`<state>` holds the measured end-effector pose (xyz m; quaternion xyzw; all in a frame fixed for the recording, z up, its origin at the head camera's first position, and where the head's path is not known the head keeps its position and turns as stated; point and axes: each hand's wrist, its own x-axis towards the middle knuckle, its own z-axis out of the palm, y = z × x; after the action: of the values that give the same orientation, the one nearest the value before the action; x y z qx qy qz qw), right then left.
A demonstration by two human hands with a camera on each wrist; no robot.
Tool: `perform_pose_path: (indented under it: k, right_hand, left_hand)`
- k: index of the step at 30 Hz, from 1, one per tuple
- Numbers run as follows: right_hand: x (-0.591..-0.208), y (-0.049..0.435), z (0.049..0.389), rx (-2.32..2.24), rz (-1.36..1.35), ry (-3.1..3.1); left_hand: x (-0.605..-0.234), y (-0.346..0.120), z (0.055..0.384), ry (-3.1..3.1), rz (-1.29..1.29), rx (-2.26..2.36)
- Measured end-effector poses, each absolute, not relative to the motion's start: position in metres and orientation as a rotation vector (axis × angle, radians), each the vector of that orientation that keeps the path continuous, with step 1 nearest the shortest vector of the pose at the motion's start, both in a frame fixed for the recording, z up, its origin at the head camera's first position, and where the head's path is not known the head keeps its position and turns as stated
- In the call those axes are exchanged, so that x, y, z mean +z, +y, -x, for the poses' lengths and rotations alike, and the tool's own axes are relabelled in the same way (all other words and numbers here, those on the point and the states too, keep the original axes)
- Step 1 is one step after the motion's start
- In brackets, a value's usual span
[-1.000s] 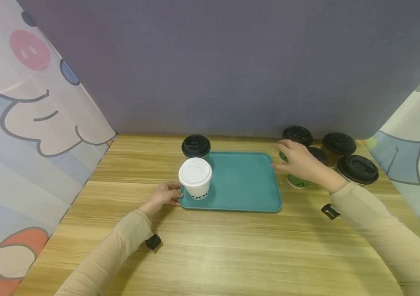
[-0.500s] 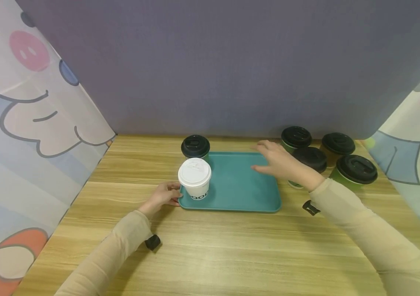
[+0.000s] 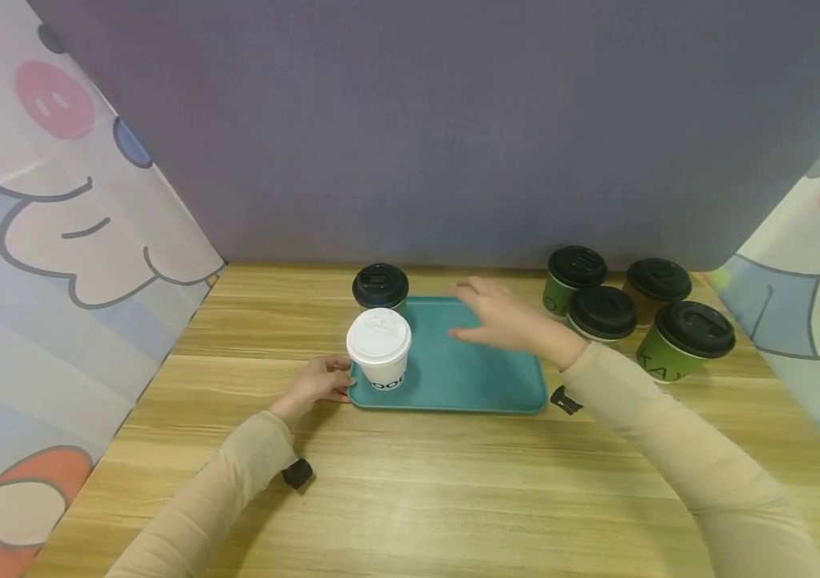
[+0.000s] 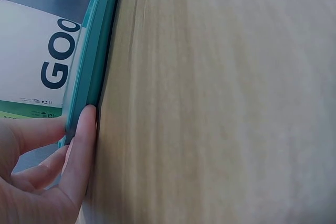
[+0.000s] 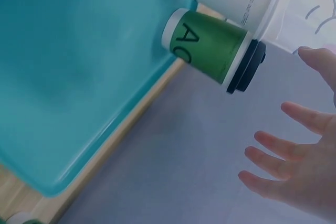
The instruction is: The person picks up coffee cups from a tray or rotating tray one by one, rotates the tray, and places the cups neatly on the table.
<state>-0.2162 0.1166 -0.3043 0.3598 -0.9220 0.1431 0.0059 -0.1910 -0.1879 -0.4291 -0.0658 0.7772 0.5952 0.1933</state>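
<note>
A teal tray [image 3: 475, 381] lies on the wooden table, and my left hand [image 3: 314, 380] grips its left front corner. In the left wrist view, the thumb and fingers pinch the tray rim [image 4: 89, 72]. A white paper cup [image 3: 385, 373] with a white lid stands upright on the tray's left part, close to this hand. Behind it is a green cup [image 5: 210, 45] with a black lid [image 3: 381, 285], partly hidden in the head view. My right hand [image 3: 507, 319] hovers over the tray with fingers spread and nothing held, pointing toward both cups.
Several black-lidded cups stand right of the tray: a green cup [image 3: 558, 297] at the back, a brown cup [image 3: 643, 307], another black-lidded cup [image 3: 601, 311] and a green cup [image 3: 663, 359] farther right. A grey wall [image 3: 410, 136] rises behind; printed curtains [image 3: 85, 225] flank the table [image 3: 410, 490].
My right hand has moved left from beside the right-hand cups to above the tray, uncovering those cups. The left hand, tray and its cups have stayed in place.
</note>
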Motion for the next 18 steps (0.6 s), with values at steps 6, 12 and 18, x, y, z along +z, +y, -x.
perform_pose_path:
  k: [6, 12, 18]
  right_hand:
    - [-0.303, 0.100, 0.215, 0.480, -1.161, -2.876]
    - [-0.303, 0.088, 0.215, 0.472, -1.182, -2.890]
    - [-0.303, 0.076, 0.215, 0.493, -1.233, -2.896]
  left_hand:
    - [-0.429, -0.188, 0.190, 2.195, 0.196, 1.658]
    - [-0.430, -0.188, 0.191, 2.187, 0.192, 1.662]
    - [-0.428, -0.188, 0.190, 2.186, 0.200, 1.657]
